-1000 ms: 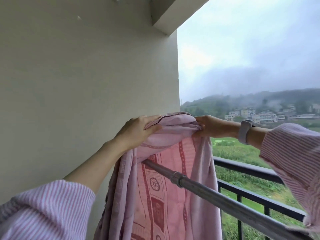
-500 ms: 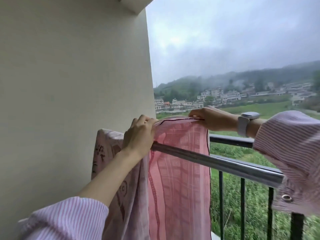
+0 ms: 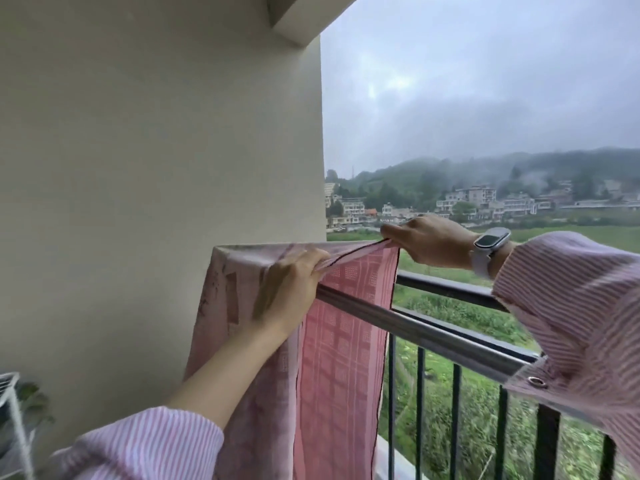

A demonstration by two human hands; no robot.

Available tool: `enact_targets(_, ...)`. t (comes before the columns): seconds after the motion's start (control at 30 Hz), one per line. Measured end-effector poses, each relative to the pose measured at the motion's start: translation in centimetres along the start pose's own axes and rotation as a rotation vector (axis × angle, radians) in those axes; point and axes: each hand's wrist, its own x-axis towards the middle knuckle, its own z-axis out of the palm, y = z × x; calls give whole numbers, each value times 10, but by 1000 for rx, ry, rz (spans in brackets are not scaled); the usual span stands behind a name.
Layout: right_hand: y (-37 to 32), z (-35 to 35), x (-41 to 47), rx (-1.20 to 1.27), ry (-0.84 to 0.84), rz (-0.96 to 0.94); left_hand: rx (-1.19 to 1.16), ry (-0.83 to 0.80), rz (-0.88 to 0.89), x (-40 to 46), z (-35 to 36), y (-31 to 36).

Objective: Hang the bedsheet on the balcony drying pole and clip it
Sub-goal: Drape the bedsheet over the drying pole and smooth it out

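Note:
A pink patterned bedsheet (image 3: pixel 341 344) hangs over the silver drying pole (image 3: pixel 408 325), draped down on both sides near the wall. My left hand (image 3: pixel 287 289) grips a fold of the sheet on top of the pole. Farther out, my right hand (image 3: pixel 427 242), with a watch on its wrist, pinches the sheet's top edge and holds it taut above the pole. No clip is visible.
A cream wall (image 3: pixel 156 168) stands at the left, close to the sheet's end. The black balcony railing (image 3: pixel 450 289) runs just beyond the pole. A white rack (image 3: pixel 12 410) with a plant sits at the lower left. Fields and houses lie beyond.
The bunched sheet has been spread out along the pole toward the wall. My right hand has pulled the top edge outward and my left hand has come down onto the pole.

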Motion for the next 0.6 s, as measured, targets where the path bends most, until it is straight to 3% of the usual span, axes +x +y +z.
enact_targets(0.27, 42, -41, -75, -41, -45, 52, -4, -50, 51, 11, 14, 93)
enact_targets(0.4, 54, -58, -107, -50, 40, 76, -32, -91, 139, 13, 15, 127)
enact_targets(0.47, 49, -58, -124, -65, 4, 63, -75, -280, 130, 9, 13, 142)
enact_targets(0.53, 37, -49, -137, -80, -224, 46, -54, -600, 61, 7, 9, 153)
enact_targets(0.6, 24, -44, -144, -14, -510, 94, -68, -774, -41, 6, 3, 156)
